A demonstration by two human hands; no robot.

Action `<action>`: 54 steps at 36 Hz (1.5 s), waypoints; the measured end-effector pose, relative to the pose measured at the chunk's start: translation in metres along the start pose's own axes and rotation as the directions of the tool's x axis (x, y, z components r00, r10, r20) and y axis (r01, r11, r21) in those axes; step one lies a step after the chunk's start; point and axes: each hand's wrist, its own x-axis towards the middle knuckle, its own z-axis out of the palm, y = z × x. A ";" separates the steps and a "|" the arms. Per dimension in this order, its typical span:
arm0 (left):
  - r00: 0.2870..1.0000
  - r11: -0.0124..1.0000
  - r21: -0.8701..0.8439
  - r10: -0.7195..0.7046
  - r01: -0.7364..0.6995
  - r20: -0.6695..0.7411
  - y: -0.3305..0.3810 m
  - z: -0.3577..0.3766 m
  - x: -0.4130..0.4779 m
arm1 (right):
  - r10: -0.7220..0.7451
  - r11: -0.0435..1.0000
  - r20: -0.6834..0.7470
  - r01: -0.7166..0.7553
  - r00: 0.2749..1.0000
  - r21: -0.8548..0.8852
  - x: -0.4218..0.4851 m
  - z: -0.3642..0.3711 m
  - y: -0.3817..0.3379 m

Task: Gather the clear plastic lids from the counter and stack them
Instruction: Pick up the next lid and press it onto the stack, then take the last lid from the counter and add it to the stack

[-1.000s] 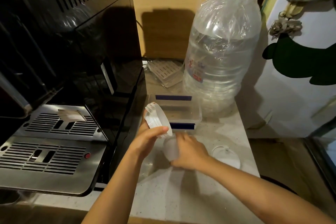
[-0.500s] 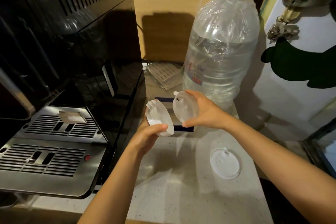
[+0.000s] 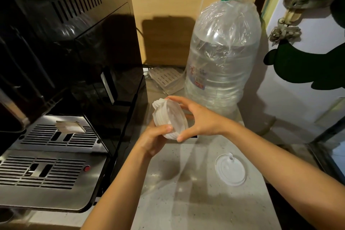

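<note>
A stack of clear plastic lids (image 3: 169, 118) is held on edge above the counter, tilted toward the right. My left hand (image 3: 154, 141) grips the stack from below, thumb on its lower rim. My right hand (image 3: 200, 119) presses the outermost lid against the stack, with fingers on its top and bottom edges. One more clear lid (image 3: 230, 170) with a small tab lies flat on the speckled counter (image 3: 186, 201) to the lower right, apart from both hands.
A black and steel coffee machine (image 3: 61, 99) with a drip tray fills the left. A big water bottle (image 3: 222, 58) with a green cap stands at the back right. A clear box is partly hidden behind my hands. The counter ends at the right.
My right hand lifted a lid from the counter, carried it up and to the left, and now holds it against the stack in my left hand.
</note>
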 end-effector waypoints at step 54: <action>0.987 0.986 -0.025 -0.163 0.163 0.000 -0.063 0.024 0.002 | 0.732 0.527 -0.269 -0.770 0.627 -0.359 -0.083 0.054 0.156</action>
